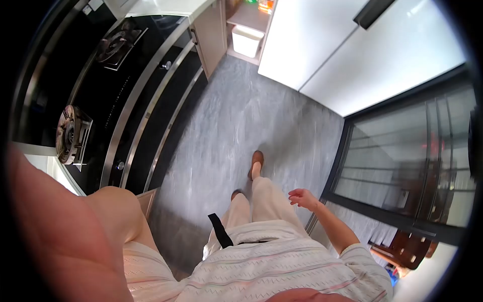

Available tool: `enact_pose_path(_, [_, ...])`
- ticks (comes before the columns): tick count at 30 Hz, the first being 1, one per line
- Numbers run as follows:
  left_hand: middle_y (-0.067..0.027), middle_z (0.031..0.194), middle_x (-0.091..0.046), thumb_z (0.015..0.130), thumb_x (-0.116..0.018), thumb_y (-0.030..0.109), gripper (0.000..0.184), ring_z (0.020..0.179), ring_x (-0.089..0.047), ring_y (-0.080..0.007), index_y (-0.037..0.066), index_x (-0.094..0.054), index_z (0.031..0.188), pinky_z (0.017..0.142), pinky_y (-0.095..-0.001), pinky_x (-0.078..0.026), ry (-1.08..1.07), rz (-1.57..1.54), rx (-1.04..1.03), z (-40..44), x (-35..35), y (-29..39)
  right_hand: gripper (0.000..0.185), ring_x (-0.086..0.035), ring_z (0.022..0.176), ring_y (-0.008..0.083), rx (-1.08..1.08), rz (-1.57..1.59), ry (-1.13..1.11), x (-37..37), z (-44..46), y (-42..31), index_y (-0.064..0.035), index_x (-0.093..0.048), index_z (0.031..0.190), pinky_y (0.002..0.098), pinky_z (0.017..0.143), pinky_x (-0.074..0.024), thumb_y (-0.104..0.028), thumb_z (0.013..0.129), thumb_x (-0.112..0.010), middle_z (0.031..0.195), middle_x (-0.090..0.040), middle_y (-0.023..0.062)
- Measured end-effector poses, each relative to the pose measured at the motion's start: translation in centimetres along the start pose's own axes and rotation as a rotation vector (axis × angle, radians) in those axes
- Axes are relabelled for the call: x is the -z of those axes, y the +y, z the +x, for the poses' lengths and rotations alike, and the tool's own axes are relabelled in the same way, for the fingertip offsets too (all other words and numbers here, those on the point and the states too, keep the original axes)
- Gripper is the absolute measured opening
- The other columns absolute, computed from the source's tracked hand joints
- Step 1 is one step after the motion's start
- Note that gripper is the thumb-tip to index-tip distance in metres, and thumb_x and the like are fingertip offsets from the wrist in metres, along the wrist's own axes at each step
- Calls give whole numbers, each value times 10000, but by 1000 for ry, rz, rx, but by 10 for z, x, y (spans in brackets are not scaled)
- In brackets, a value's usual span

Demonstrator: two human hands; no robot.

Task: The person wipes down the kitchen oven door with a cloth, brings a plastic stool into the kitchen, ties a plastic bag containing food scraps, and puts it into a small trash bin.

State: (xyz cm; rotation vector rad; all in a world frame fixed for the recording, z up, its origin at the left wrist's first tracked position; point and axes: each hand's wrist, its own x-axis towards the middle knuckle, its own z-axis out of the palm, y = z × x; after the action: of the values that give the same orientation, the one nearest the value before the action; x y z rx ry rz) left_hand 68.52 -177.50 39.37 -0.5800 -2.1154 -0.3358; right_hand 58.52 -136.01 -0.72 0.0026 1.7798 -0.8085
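The left hand looms large and blurred at the lower left, raised close to the camera with the elbow bent. Its fingers are out of view, so I cannot tell whether its grip is open or closed, or whether it has anything in it. The nearest thing beyond it in view is the near burner, on the black stove to the left; the two look apart. The far burner sits further along the stove, with a white desk at that end.

The right hand hangs beside the trousers, its grip loose and empty, fingers slightly curled. To its right stands a dark-framed glass door.

Below, brown shoes stand on the grey floor, one ahead of the other. A black strap sticks out at the waist, under the striped top. Ahead, a white bin rests on a low shelf, left of tall white doors with a dark handle.
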Motion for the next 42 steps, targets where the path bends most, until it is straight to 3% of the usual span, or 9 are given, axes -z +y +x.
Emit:
enact_pose_path(11, [-39, 713, -425, 757, -641, 338, 273, 604, -374, -192, 95, -518, 743, 548, -316, -288, 23, -275, -190, 37, -29, 134, 317, -614, 783, 112, 136, 48, 124, -9, -86, 141, -31, -564, 1085, 234, 572, -449, -180, 805, -575, 896, -632, 43])
enact_pose_path(20, [-16, 695, -408, 740, -667, 356, 279, 554, -347, -158, 124, -512, 734, 501, -287, -260, -127, -892, -253, 99, -205, 291, 291, -605, 726, 117, 112, 399, 506, 22, -204, 379, 12, -569, 1049, 249, 620, -468, -132, 798, -586, 862, -634, 57])
enact_pose_path(22, [-33, 702, -436, 765, -640, 332, 263, 574, -382, -176, 102, -514, 778, 508, -305, -291, -254, -1122, -168, 93, -270, 317, 289, -606, 709, 123, 26, 459, 598, 22, -246, 419, 25, -572, 1036, 253, 632, -472, -119, 786, -584, 834, -637, 65])
enact_pose_path(25, [-93, 731, -524, 846, -551, 256, 239, 647, -497, -239, 28, -523, 913, 543, -369, -391, -695, -1917, 618, 10, -433, 327, 279, -607, 696, 132, -120, 552, 659, 28, -285, 447, 24, -583, 1019, 256, 637, -473, -109, 774, -566, 812, -643, 79])
enact_pose_path(28, [-169, 1294, -412, 705, -652, 417, 564, 1264, -283, -341, 98, -540, 1157, 935, -581, -306, -1480, 93, -272, -57, -517, 391, 274, -608, 695, 137, -172, 580, 714, 15, -286, 457, 13, -592, 1011, 259, 639, -473, -107, 767, -553, 822, -645, 81])
enact_pose_path(30, [-151, 1352, -340, 686, -653, 431, 569, 1305, -185, -333, 165, -539, 1175, 965, -619, -219, -1550, -483, -45, -59, -544, 440, 272, -609, 697, 137, -140, 704, 787, 7, -288, 463, 3, -594, 1011, 260, 631, -472, -117, 769, -558, 819, -644, 77])
enact_pose_path(36, [-131, 1282, -429, 645, -673, 367, 513, 1296, -226, -309, 152, -579, 1102, 1003, -614, -99, -1151, -705, -927, -48, -571, 604, 250, -615, 721, 124, -184, 1218, 791, 7, -317, 475, -49, -587, 1043, 246, 584, -462, -149, 817, -548, 889, -635, 47])
enact_pose_path(39, [-154, 1243, -457, 631, -688, 288, 467, 1285, -245, -310, 111, -592, 1052, 991, -632, -109, -1076, -943, -1097, -8, -565, 687, 240, -622, 753, 155, 267, 1563, 955, 26, -334, 526, -19, -562, 1063, 236, 546, -462, -130, 857, -511, 880, -619, 66])
enact_pose_path(42, [-160, 1219, -468, 640, -677, 217, 379, 1274, -267, -315, 90, -604, 990, 995, -627, -128, -898, -1039, -1109, 15, -579, 783, 275, -614, 788, 143, 259, 1561, 1143, 83, -387, 551, -48, -564, 1084, 257, 589, -471, -156, 833, -535, 976, -620, 47])
